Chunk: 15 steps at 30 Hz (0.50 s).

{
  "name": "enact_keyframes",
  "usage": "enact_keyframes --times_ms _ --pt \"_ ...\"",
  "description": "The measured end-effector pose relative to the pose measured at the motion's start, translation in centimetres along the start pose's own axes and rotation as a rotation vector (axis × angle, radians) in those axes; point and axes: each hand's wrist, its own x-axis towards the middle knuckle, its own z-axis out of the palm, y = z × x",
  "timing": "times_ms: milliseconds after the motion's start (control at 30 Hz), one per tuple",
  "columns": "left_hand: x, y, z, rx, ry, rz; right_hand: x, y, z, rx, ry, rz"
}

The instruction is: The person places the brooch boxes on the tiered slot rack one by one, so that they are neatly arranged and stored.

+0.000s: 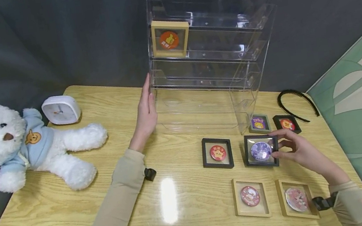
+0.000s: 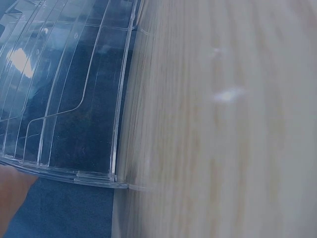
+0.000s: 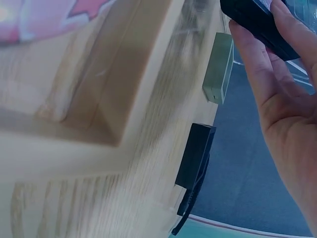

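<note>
My right hand [image 1: 300,149] pinches the right side of a black frame [image 1: 247,149] that holds a purple round badge [image 1: 261,151]. In the right wrist view, thumb and fingers hold the dark frame [image 3: 257,25] by its edge. My left hand [image 1: 146,112] rests with straight fingers against the left side of a clear tiered display rack [image 1: 200,123]. The left wrist view shows the rack [image 2: 74,134] close up, with only a bit of that hand [image 2: 12,191] at the edge. On an upper tier stands a light wooden frame [image 1: 173,53] with a thumbs-up badge.
A black frame [image 1: 218,165] with a star badge lies left of the held one. Two wooden frames [image 1: 253,213] [image 1: 299,214] lie nearer. Behind are a green frame [image 1: 259,131], a black frame [image 1: 297,127] and a headband [image 1: 281,103]. A teddy bear [image 1: 42,145] and clock [image 1: 61,109] are left.
</note>
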Motion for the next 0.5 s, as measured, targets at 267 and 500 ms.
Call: enact_keyframes --times_ms 267,500 --pt "0.0 0.1 0.0 -0.008 -0.003 -0.002 0.4 -0.4 -0.1 0.014 0.036 -0.014" --pt "0.0 0.2 0.0 -0.026 -0.002 -0.005 1.3 -0.8 -0.3 -0.002 0.09 -0.062"
